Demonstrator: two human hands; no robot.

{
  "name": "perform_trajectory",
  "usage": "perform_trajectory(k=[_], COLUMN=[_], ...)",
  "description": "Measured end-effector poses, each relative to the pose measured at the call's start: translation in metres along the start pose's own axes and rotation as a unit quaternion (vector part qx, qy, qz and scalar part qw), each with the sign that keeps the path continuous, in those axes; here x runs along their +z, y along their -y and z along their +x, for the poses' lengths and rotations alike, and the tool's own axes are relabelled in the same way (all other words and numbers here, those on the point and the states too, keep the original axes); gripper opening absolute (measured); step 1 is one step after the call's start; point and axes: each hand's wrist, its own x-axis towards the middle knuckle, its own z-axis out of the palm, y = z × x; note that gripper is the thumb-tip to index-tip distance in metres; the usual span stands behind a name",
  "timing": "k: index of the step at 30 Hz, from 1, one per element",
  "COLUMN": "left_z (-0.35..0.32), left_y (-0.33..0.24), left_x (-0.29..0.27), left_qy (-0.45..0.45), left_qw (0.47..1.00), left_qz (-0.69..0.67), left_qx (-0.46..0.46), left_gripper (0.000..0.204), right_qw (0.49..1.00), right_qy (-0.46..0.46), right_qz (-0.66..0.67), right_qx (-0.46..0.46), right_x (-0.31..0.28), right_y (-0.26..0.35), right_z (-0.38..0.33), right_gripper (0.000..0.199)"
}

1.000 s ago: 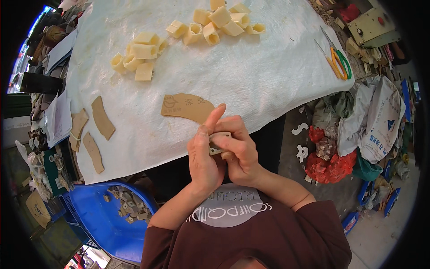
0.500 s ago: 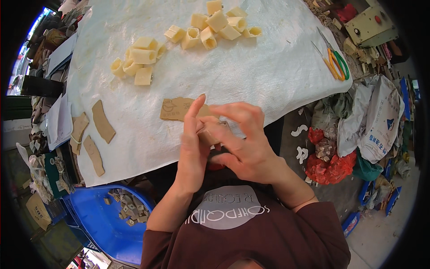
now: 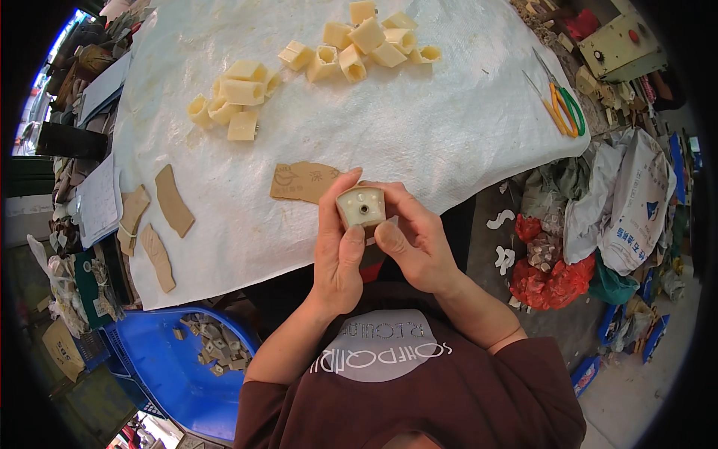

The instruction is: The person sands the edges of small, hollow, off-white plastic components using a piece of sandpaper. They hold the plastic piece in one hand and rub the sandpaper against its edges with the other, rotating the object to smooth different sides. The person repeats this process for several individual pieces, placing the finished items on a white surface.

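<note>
Between my two hands sits a small cream block (image 3: 361,203), its pale end face turned up. That face has a dark round hole in the middle and small raised dots, with a brownish edge round it. My left hand (image 3: 338,258) grips its left side, thumb at the lower edge. From the other side my right hand (image 3: 420,243) holds it, thumb on the near corner and fingers curled behind. A printed tan sheet piece (image 3: 299,183) lies flat on the white cloth (image 3: 239,262) just beyond my left fingers. The underside of the block is hidden.
Hollow cream blocks lie in two heaps, one farther back (image 3: 366,37) and one at left (image 3: 243,91). Tan strips (image 3: 173,202) lie at the left. Scissors (image 3: 565,108) rest at the right edge. A blue tub (image 3: 179,389) holds brownish blocks; bags (image 3: 636,202) stand at right.
The block has come into view with its holed end face up; before, my moving fingers mostly covered it. My raised left fingers have lowered round it, and the right hand has steadied.
</note>
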Motion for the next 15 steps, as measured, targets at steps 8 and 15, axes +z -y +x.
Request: perform_trajectory(k=[8, 15], left_z=[-0.001, 0.001], left_y=[-0.003, -0.016], left_x=[0.008, 0.004], left_qy=[-0.016, -0.011], left_qw=[0.994, 0.955], left_qz=[-0.100, -0.265], left_qx=[-0.049, -0.134], left_gripper=[0.040, 0.037], right_qw=[0.997, 0.980], right_qy=[-0.038, -0.005], right_qz=[0.054, 0.187], right_qx=[-0.036, 0.069], right_x=[0.006, 0.005], right_y=[-0.009, 0.005], right_z=[-0.008, -0.009], right_gripper=[0.025, 0.024])
